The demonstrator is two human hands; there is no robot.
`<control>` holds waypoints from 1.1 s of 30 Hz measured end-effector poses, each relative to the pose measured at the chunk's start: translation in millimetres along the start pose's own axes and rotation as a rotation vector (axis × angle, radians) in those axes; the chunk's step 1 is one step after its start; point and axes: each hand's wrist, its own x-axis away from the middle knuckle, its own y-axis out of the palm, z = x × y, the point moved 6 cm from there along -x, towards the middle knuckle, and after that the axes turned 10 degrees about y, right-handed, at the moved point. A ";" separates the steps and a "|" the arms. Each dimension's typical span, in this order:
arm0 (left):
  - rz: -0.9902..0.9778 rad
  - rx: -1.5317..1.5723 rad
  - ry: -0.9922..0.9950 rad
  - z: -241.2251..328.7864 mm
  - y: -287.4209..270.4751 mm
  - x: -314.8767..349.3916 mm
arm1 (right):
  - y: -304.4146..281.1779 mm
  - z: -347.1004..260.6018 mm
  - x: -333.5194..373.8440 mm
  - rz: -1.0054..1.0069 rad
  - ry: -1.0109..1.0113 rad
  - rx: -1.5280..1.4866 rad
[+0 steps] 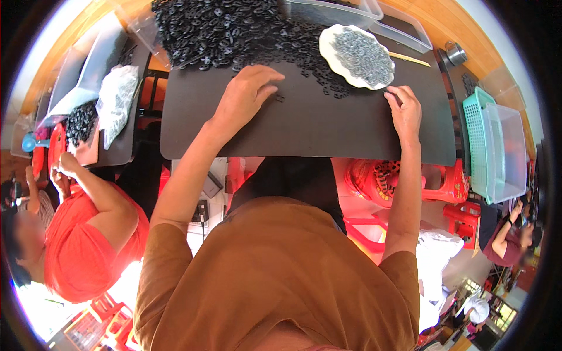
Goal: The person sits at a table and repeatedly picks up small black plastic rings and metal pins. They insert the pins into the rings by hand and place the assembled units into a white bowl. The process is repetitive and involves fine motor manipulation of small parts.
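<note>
My left hand (247,93) hovers over the dark table at the near edge of a heap of small black plastic parts (216,35). Its thumb and forefinger are apart, with nothing visible between them. Two or so loose black pieces (280,99) lie just right of its thumb. Close to the lower right rim of a white scalloped plate (329,55), my right hand (404,108) has thumb and forefinger drawn together. Whatever they may hold is too small to make out. Small grey, shiny pieces (364,57) fill the plate.
Clear plastic bins (404,36) stand behind the plate, beside a thin wooden stick (410,59). A turquoise basket (479,140) is at the right. Left, a person in red (96,234) works at another table with a plastic bag (119,96). Red stools (462,217) stand below.
</note>
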 end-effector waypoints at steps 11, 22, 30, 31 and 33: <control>-0.118 -0.045 0.023 1.6 19.5 1.6 | 4.1 10.7 -2.1 0.166 -0.136 0.002; 0.055 0.038 0.055 5.1 36.0 -9.4 | 0.8 -48.4 6.6 0.199 -0.069 -0.396; 0.068 0.190 0.007 2.3 38.3 -17.4 | 44.5 -145.7 6.3 -0.084 -0.204 -0.617; 0.058 0.265 -0.086 -2.2 34.9 -15.6 | 50.4 -151.2 5.3 -0.131 -0.170 -0.681; 0.038 0.417 -0.271 -9.7 28.4 -12.3 | 67.0 -151.8 -2.6 -0.277 -0.081 -0.777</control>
